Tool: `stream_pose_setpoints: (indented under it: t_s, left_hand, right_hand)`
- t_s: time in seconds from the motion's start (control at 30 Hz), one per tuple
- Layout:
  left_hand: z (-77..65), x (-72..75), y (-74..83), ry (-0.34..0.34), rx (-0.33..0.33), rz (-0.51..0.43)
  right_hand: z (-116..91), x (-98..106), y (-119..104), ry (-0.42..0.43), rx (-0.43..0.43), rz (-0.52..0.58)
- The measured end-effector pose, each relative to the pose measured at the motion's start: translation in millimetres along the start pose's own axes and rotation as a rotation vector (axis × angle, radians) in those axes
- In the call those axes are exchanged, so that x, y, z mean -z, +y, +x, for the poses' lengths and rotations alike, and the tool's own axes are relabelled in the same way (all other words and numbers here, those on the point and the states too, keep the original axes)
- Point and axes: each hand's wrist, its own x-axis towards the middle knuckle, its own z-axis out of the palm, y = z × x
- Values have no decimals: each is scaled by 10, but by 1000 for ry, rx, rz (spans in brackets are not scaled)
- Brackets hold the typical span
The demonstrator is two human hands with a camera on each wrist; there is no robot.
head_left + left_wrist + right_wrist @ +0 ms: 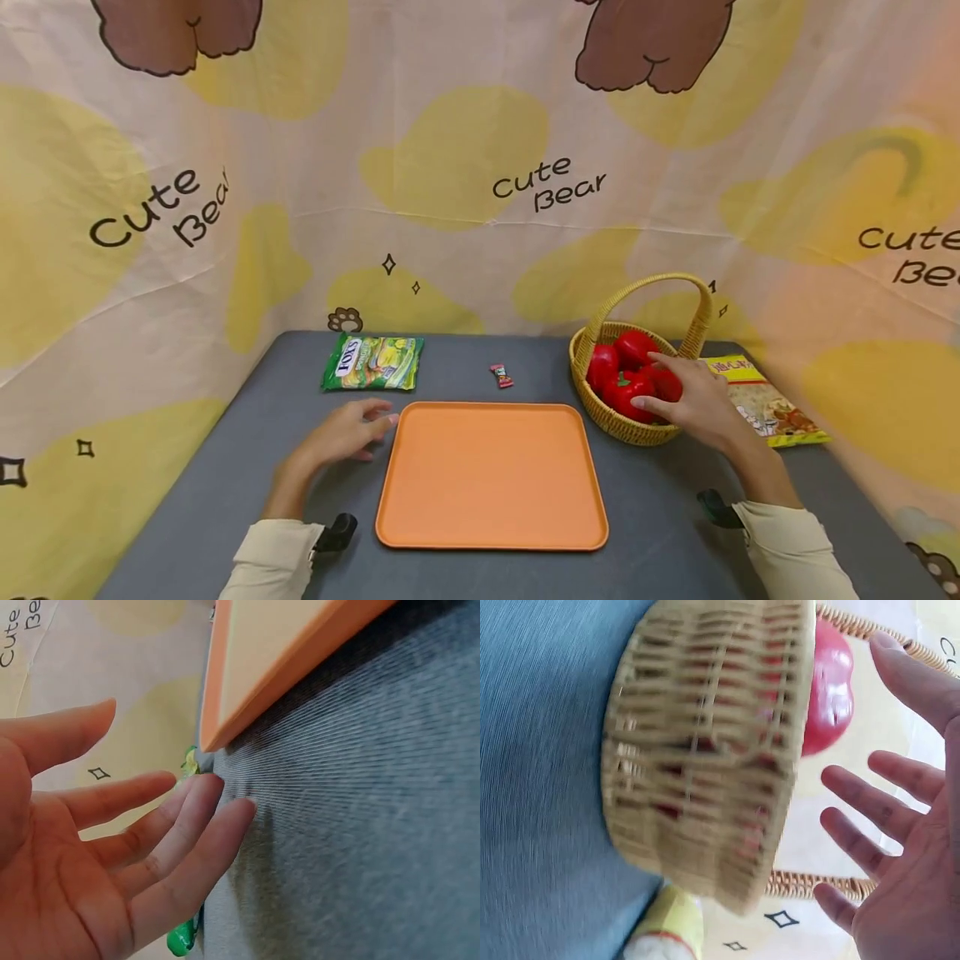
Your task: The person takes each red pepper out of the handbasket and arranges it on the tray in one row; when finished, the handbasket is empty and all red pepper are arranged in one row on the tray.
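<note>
My right hand (697,397) hovers at the near right side of a wicker basket (626,429), thumb and fingers spread over the red bell peppers (628,392) inside. In the right wrist view the fingers of that hand (907,832) are apart from the basket (697,742), and one glossy red pepper (831,690) shows above the rim. My left hand (341,435) is held just left of an orange tray (491,475), its fingers loosely bent and holding nothing. The left wrist view shows this hand (127,847) near the tray's corner (217,727), with a gap between them.
A green Fox's candy bag (375,362) lies at the back left. Behind the tray is a small red wrapped candy (501,376). Right of the basket lies a yellow-and-red food packet (768,400). The basket's tall handle (652,279) arches over the peppers. A printed cloth (450,167) hangs behind the grey table.
</note>
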Motion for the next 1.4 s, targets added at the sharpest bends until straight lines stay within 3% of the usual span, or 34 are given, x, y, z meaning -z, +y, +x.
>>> stream_pose_setpoints:
  t_s: [0.5, 0.83, 1.4]
  left_hand:
    - [14, -122, -56, -70, 54, -178]
    - [-8, -165, -41, -64, 68, -216]
    - [34, -195, -76, -41, 57, -179]
  right_hand:
    - [13, -211, -69, 31, -27, 0]
    - [-22, -324, -26, 80, -15, -22]
    - [-29, -346, -11, 96, -18, 17]
